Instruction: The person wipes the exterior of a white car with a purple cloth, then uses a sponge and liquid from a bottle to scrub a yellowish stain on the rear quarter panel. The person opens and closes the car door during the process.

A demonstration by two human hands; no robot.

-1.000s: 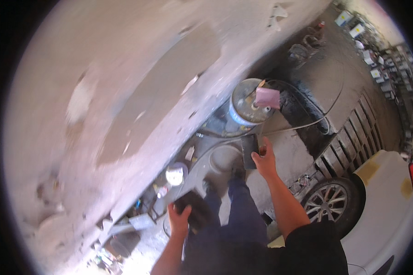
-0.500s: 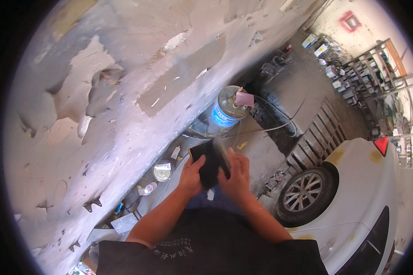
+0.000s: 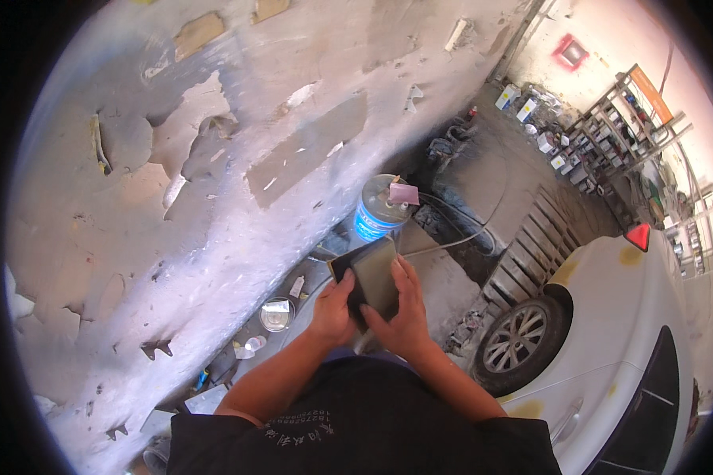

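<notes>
In front of my body both hands hold a dark rectangular sheet that looks like sandpaper, its black part [image 3: 344, 266] on the left showing a thin yellowish edge. A grey-brown panel [image 3: 379, 273] covers its right half; whether it is a fold or a separate piece I cannot tell. My left hand [image 3: 333, 310] grips the left side, thumb on top. Along the right edge lie the fingers of my right hand [image 3: 404, 317], its thumb pressed near the bottom. Just beyond stands a blue-and-white bucket [image 3: 371, 222], with a pink sheet [image 3: 404, 194] on its lid.
A peeling wall [image 3: 206, 261] slants along my left. At its foot are a round tin [image 3: 277, 315] and a small bottle [image 3: 255, 343]. On the right stands a white car [image 3: 602, 317] with yellowish patches. Beyond its wheel [image 3: 521, 336] lies a slatted pallet [image 3: 535, 247]; a hose [image 3: 463, 240] crosses the floor.
The grey-brown panel, blurred and nearly edge-on before, now lies broad over the sheet's right half. My right thumb has moved down and left on it. The view has shifted slightly.
</notes>
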